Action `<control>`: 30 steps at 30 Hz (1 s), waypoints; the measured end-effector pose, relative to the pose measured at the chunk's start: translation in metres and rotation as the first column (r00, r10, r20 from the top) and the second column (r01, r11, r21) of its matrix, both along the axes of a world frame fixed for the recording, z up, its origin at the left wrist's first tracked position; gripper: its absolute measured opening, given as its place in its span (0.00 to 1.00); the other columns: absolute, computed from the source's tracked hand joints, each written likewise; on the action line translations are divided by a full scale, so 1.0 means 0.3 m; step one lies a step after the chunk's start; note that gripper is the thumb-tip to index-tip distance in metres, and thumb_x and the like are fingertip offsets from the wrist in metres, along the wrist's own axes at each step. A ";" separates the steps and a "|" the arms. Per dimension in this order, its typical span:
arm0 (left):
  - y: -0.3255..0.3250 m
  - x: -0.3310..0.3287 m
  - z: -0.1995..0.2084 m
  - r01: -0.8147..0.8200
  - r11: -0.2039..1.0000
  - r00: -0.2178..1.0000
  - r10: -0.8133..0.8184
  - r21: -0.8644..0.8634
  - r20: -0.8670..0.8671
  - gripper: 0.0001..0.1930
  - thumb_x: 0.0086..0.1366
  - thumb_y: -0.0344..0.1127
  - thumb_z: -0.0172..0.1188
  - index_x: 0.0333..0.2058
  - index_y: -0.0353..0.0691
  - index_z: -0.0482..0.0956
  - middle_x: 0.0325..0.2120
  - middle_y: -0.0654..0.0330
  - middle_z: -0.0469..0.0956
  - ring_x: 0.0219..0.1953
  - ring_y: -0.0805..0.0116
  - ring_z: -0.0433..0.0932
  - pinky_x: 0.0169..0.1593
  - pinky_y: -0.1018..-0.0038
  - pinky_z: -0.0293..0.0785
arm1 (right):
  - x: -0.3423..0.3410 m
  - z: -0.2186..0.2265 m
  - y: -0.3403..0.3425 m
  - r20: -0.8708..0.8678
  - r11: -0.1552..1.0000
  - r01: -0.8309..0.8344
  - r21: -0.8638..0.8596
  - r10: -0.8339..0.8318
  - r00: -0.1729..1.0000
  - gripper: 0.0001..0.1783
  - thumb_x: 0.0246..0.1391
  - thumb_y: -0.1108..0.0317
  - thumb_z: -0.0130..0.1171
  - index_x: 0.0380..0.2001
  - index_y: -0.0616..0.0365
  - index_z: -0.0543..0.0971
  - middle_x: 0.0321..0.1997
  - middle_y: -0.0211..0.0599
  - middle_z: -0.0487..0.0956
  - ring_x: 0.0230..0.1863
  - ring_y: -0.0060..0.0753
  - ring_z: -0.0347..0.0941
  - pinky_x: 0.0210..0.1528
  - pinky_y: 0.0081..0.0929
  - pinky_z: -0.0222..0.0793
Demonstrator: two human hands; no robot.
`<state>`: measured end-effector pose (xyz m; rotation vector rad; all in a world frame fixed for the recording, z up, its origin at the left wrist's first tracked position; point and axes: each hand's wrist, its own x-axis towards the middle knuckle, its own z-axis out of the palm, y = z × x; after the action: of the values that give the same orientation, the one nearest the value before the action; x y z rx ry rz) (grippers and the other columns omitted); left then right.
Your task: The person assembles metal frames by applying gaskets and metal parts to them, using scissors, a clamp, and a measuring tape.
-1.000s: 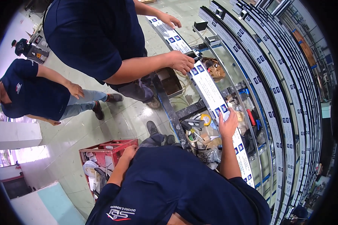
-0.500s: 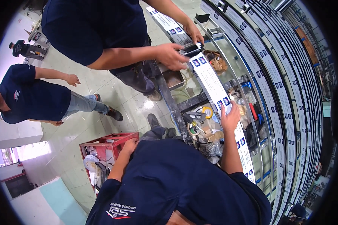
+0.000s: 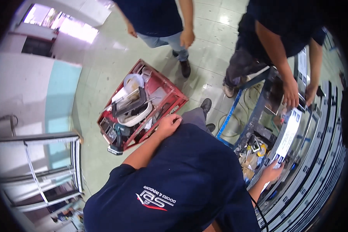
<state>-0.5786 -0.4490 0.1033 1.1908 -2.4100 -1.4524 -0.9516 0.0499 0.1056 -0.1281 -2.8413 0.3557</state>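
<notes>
My right hand [image 3: 272,173] grips the near part of a long metal profile [image 3: 289,133] covered in white protective film with dark printed patches. The profile lies over the cluttered workbench [image 3: 255,112]. At its far end, a co-worker's two hands [image 3: 291,92] touch or hold it; exact contact is unclear. My left hand [image 3: 169,125] is low by my thigh, close to the near corner of a red tool cart [image 3: 180,99]. It appears empty, with fingers loosely bent and slightly apart.
The cart carries a white tub [image 3: 136,116], clamps and a drill [image 3: 121,133]. Tape and small parts [image 3: 255,152] lie inside the bench. Stacked wrapped profiles [image 3: 328,139] run along the right. Another person [image 3: 158,19] stands beyond the cart; a window frame [image 3: 78,162] is at left.
My view has swung left, bringing the cart to the middle and the bench to the right. My right hand stays on the profile, its fingers now more wrapped round it. The other person has come nearer the cart.
</notes>
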 end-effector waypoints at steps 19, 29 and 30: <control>-0.718 0.880 -0.080 0.150 0.897 0.861 0.088 -0.416 0.501 0.39 0.56 0.48 0.74 0.65 0.40 0.74 0.59 0.49 0.80 0.63 0.45 0.78 0.69 0.45 0.67 | 0.247 -0.049 -0.188 -0.143 0.958 -0.236 -0.163 0.213 0.966 0.31 0.59 0.59 0.74 0.59 0.68 0.79 0.58 0.58 0.82 0.61 0.61 0.75 0.68 0.49 0.67; -0.765 0.950 -0.150 0.123 0.908 0.909 0.060 -0.401 0.413 0.25 0.55 0.48 0.78 0.41 0.35 0.80 0.35 0.39 0.85 0.43 0.34 0.84 0.48 0.48 0.80 | 0.512 0.262 -0.659 0.279 0.450 0.102 -0.887 0.347 0.896 0.51 0.73 0.57 0.63 0.82 0.61 0.41 0.45 0.45 0.87 0.26 0.22 0.75 0.32 0.22 0.74; -0.758 0.954 -0.141 0.120 0.899 0.901 0.079 -0.421 0.426 0.25 0.55 0.48 0.78 0.41 0.35 0.79 0.35 0.39 0.85 0.43 0.34 0.84 0.49 0.47 0.80 | 0.514 0.319 -0.678 0.211 0.374 0.077 -0.924 0.332 0.920 0.54 0.72 0.56 0.64 0.82 0.64 0.40 0.44 0.44 0.87 0.24 0.21 0.72 0.31 0.22 0.73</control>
<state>-0.2924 -0.6764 0.0610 1.4841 -2.8213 -0.6100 -0.7975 -0.1534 0.2014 -0.1920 -2.5413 2.1755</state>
